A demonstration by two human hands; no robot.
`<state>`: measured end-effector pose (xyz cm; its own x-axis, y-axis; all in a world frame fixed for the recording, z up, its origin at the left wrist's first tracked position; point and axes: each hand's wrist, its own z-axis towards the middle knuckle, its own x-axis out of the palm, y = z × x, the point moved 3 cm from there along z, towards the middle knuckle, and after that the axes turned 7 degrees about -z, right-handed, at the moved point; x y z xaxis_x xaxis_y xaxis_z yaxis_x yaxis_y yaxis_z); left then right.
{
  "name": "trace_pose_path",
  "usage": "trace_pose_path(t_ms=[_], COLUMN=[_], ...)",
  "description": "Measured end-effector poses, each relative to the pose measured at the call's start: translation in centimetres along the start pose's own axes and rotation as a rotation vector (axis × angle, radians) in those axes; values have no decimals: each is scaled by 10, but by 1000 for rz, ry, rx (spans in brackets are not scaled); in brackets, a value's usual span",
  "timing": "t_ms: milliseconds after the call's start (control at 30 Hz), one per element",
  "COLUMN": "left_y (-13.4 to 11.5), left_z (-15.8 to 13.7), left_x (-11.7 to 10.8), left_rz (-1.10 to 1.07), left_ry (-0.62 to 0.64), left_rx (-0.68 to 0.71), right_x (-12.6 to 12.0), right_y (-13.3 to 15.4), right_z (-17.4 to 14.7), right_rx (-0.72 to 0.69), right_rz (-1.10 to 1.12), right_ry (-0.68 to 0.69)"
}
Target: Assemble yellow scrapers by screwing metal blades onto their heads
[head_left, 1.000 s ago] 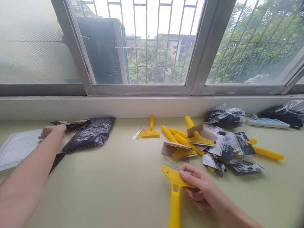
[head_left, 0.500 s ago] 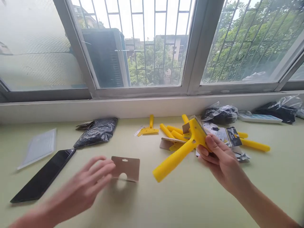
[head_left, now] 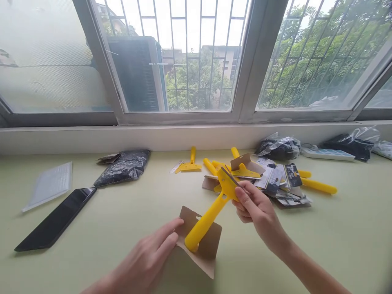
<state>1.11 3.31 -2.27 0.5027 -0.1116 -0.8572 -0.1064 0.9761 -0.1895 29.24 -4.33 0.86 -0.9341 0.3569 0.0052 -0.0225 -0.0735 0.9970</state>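
My right hand (head_left: 255, 204) grips the head of a yellow scraper (head_left: 228, 183), whose handle slants down to the left. The handle's end meets the hole in a folded brown cardboard card (head_left: 210, 241); how far it passes through is hidden. At the card's left edge my left hand (head_left: 156, 249) pinches it between thumb and fingers. Behind the held scraper lies a pile of more yellow scrapers (head_left: 318, 185), some with cards on them. Another yellow scraper (head_left: 191, 163) lies apart, near the wall.
On the left of the table are a black flat panel (head_left: 58, 220), a clear plastic pouch (head_left: 50, 183) and a black plastic package (head_left: 124, 167). Printed cards (head_left: 272, 179) lie on the pile. Farther right, bagged dark items (head_left: 278, 147) and a pale tray (head_left: 327, 154) stand along the wall.
My right hand has brought the scraper left and down. My left hand has moved right with the card, now tilted open, and the handle's end has reached its hole.
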Motion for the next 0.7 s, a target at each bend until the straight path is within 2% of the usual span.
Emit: trace_pose_path(t_ms=[100, 200, 333, 467, 533, 600, 700], left_y=[-2, -6, -9, -9, -6, -3, -5], left_z=[8, 22, 52, 96, 114, 123, 114], left_x=[-6, -16, -22, -14, -7, -3, 2], left_rz=[-42, 1, 61, 138, 129, 136, 212], left_ry=[-70, -140, -148, -80, -59, -120, -221], left_rx=[-15, 7, 28, 54, 11, -89, -228], right_x=[5, 16, 34, 40, 32, 16, -11], right_y=[-8, -13, -14, -16, -18, -19, -13], right_z=[3, -1, -11, -15, -10, 0, 11], right_rx=[204, 355, 414, 389, 347, 286, 152], right_rz=[-33, -149, -238, -282, -321, -395, -531], right_ry=[44, 168, 283, 330, 284, 173, -62])
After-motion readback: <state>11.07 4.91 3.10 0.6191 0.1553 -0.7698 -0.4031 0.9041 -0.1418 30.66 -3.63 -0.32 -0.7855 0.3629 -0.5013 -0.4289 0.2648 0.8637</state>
